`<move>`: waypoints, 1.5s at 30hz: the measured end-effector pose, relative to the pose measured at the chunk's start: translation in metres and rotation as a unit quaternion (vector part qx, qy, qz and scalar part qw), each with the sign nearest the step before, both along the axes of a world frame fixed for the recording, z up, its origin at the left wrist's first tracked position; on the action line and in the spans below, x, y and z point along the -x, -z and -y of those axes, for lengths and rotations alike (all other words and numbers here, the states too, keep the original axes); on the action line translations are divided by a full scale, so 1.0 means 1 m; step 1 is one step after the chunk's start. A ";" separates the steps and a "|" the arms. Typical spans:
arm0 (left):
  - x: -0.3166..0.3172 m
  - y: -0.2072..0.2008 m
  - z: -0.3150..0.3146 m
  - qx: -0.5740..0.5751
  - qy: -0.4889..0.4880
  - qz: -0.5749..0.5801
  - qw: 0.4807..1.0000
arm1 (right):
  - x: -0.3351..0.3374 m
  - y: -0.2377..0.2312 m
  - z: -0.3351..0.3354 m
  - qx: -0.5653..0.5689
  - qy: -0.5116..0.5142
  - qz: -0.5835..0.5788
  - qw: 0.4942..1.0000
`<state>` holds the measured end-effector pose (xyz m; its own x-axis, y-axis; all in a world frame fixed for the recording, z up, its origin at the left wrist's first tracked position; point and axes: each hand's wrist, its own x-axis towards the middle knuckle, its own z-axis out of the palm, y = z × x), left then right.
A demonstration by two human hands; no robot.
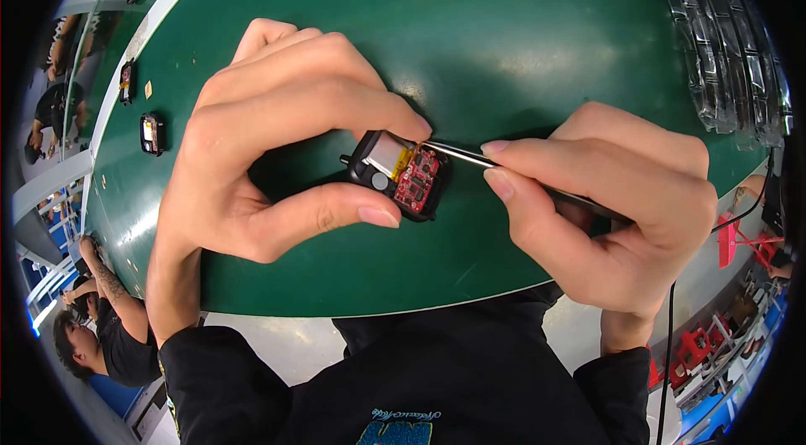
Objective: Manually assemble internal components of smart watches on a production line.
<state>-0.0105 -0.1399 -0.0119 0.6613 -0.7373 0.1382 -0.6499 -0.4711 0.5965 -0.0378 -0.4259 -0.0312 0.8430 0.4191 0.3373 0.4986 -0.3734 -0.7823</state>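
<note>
Two bare hands are seen at the centre of the frame, above the dark sleeves and black shirt [437, 386] that fill the lower edge. The left hand [277, 143] is curled around a small black device [399, 176], which is pinched between thumb below and forefinger above; its open face shows a red circuit board [417, 179] and a silvery battery [384, 153] with a yellow strip between them. The device is held just over the green table [520, 25], slightly left of the frame's middle. The right hand [604, 201] is closed on a thin metal tool [457, 153], gripped between thumb and forefinger, and the tool's tip is laid against the upper edge of the circuit board, beside the left forefinger's tip.

Farther off, at the left edge of the table, three small dark devices [151, 134] are laid out in a row. At the upper right, a stack of clear plastic trays [722, 50] is set along the table's rim. Another person [101, 327] is seen at the lower left, below the table.
</note>
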 end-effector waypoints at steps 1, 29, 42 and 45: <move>0.000 0.000 0.000 0.003 -0.003 -0.002 1.000 | 0.000 0.001 0.000 -0.001 0.002 0.005 1.000; 0.001 0.000 0.002 0.001 0.001 0.010 1.000 | 0.001 0.009 0.001 -0.011 -0.004 0.050 0.999; 0.003 0.002 0.001 0.009 0.007 0.016 1.000 | 0.006 0.010 0.001 -0.029 -0.007 0.066 0.997; 0.001 0.003 -0.002 0.018 0.016 0.022 0.999 | 0.004 0.005 0.002 -0.023 -0.015 0.053 0.998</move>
<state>-0.0114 -0.1381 -0.0152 0.6307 -0.7514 0.1938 -0.6903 -0.4292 0.5824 -0.0417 -0.4274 -0.0364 0.7885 0.4255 0.4441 0.5905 -0.3220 -0.7400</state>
